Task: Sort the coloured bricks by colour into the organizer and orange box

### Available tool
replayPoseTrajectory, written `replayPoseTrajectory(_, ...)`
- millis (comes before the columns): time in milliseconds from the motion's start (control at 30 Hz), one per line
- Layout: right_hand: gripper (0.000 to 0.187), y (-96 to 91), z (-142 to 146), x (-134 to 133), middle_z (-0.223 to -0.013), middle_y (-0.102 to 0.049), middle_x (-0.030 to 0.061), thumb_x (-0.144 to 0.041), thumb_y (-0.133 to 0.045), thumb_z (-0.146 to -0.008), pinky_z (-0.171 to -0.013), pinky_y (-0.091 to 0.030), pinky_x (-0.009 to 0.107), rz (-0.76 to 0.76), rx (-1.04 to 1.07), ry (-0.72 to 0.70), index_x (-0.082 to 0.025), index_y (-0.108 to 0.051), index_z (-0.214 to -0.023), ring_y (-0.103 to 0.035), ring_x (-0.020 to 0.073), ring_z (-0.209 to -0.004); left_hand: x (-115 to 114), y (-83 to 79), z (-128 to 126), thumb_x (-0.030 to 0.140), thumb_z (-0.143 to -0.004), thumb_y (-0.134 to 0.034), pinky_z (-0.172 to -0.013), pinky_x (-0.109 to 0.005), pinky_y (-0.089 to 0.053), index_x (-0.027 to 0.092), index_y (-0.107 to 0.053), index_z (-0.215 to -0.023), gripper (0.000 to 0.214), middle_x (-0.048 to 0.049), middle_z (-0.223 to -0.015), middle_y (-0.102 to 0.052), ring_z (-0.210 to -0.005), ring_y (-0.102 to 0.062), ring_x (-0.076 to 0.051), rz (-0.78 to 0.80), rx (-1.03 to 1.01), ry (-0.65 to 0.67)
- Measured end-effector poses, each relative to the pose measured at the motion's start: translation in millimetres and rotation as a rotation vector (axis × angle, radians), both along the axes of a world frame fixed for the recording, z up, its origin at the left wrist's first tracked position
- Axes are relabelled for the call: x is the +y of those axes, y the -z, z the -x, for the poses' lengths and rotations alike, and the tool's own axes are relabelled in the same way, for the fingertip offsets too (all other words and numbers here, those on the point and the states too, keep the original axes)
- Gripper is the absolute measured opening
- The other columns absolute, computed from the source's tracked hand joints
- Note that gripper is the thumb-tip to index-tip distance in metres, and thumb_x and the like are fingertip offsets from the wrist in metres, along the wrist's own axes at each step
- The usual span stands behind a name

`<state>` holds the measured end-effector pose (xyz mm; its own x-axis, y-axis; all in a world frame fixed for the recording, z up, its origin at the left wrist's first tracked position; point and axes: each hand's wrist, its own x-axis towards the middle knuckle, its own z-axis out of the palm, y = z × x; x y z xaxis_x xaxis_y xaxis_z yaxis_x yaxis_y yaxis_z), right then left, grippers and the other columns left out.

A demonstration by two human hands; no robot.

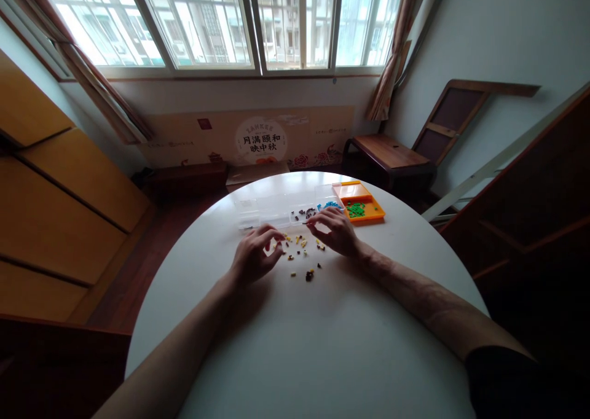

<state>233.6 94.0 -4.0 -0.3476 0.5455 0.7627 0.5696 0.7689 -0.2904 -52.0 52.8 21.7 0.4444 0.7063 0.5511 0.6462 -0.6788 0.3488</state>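
Over the compartment of dark brown pieces [310,212], my right hand [335,230] pinches a small dark piece [306,223] between thumb and fingertips. My left hand [254,254] rests at the left of the loose pieces, its fingers curled and a gap showing between thumb and forefinger. Small yellow pieces [303,242] and dark ones lie scattered on the table between both hands. A little cluster of dark pieces [309,276] sits closer to me. Behind the hands stands a clear plastic compartment box [276,209]; blue pieces [330,206] fill its right end.
An orange tray [375,214] holding green pieces [356,210] adjoins the clear box on the right. Everything stands on a round white table [295,357]. Beyond it are a wooden chair [391,152], a printed cardboard panel [203,136] and a window.
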Motion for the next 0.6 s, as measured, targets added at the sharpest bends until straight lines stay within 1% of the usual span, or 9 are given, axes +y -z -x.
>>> replayPoseTrajectory(100, 0.015, 4.0, -6.0, 7.9, -0.093, -0.081, 0.004, -0.034, -0.069, -0.108, -0.094, -0.052, 0.044, 0.042, 0.131, 0.193, -0.026, -0.079, -0.101, -0.07, 0.0262, -0.091, 0.3, -1.5, 6.9, 0.02, -0.091, -0.069, -0.08, -0.036, -0.051, 0.023, -0.074, -0.1, 0.011, -0.0026, -0.105, -0.075, -0.073, -0.061, -0.018, 0.035, 0.06, -0.071)
replayPoseTrajectory(200, 0.014, 7.5, -9.6, 13.5, -0.093, -0.08, 0.004, -0.037, -0.073, -0.106, -0.097, -0.051, 0.045, 0.104, 0.136, 0.305, -0.025, -0.08, -0.105, -0.07, 0.0274, -0.091, 2.5, 0.2, 10.7, 0.025, -0.089, -0.072, -0.079, -0.036, -0.05, 0.024, -0.074, -0.102, 0.013, -0.0029, -0.107, -0.075, -0.075, -0.061, -0.02, 0.058, 0.123, -0.102)
replayPoseTrajectory(267, 0.013, 8.2, -9.2, 13.0, -0.097, -0.081, 0.0045, -0.036, -0.073, -0.106, -0.099, -0.05, 0.045, 0.131, 0.097, 0.317, -0.025, -0.08, -0.108, -0.071, 0.0285, -0.096, 3.7, 1.4, 11.5, 0.028, -0.089, -0.073, -0.078, -0.036, -0.05, 0.024, -0.074, -0.102, 0.014, -0.0034, -0.107, -0.075, -0.077, -0.062, -0.021, 0.066, 0.155, -0.127)
replayPoseTrajectory(333, 0.012, 7.1, -7.3, 9.5, -0.1, -0.081, 0.0049, -0.033, -0.071, -0.106, -0.101, -0.05, 0.045, 0.142, 0.057, 0.299, -0.025, -0.079, -0.106, -0.071, 0.029, -0.1, 3.9, 1.9, 11.1, 0.032, -0.09, -0.073, -0.078, -0.036, -0.05, 0.024, -0.075, -0.102, 0.015, -0.0036, -0.106, -0.075, -0.077, -0.062, -0.021, 0.079, 0.172, -0.155)
replayPoseTrajectory(467, 0.011, 1.9, -3.5, 1.4, -0.099, -0.08, 0.004, -0.029, -0.068, -0.106, -0.1, -0.049, 0.044, 0.155, 0.029, 0.249, -0.025, -0.077, -0.1, -0.07, 0.028, -0.101, 4.6, 3.1, 8.4, 0.041, -0.099, -0.067, -0.08, -0.036, -0.051, 0.024, -0.077, -0.109, 0.022, -0.0038, -0.109, -0.074, -0.074, -0.062, -0.019, 0.111, 0.141, -0.207)
replayPoseTrajectory(533, 0.01, -0.1, -2.8, -0.2, -0.098, -0.08, 0.004, -0.026, -0.067, -0.105, -0.1, -0.049, 0.043, 0.162, 0.031, 0.237, -0.025, -0.075, -0.098, -0.069, 0.0278, -0.101, 6.6, 5.4, 7.1, 0.041, -0.103, -0.063, -0.082, -0.036, -0.052, 0.025, -0.079, -0.117, 0.027, -0.0043, -0.115, -0.074, -0.072, -0.063, -0.017, 0.122, 0.113, -0.209)
replayPoseTrajectory(600, 0.01, -1.3, -2.7, -0.6, -0.099, -0.079, 0.0044, -0.025, -0.067, -0.104, -0.101, -0.048, 0.044, 0.171, 0.019, 0.223, -0.025, -0.074, -0.098, -0.069, 0.0279, -0.101, 9.2, 8.2, 6.3, 0.038, -0.106, -0.06, -0.084, -0.036, -0.053, 0.027, -0.081, -0.121, 0.028, -0.0048, -0.12, -0.074, -0.073, -0.064, -0.016, 0.119, 0.107, -0.181)
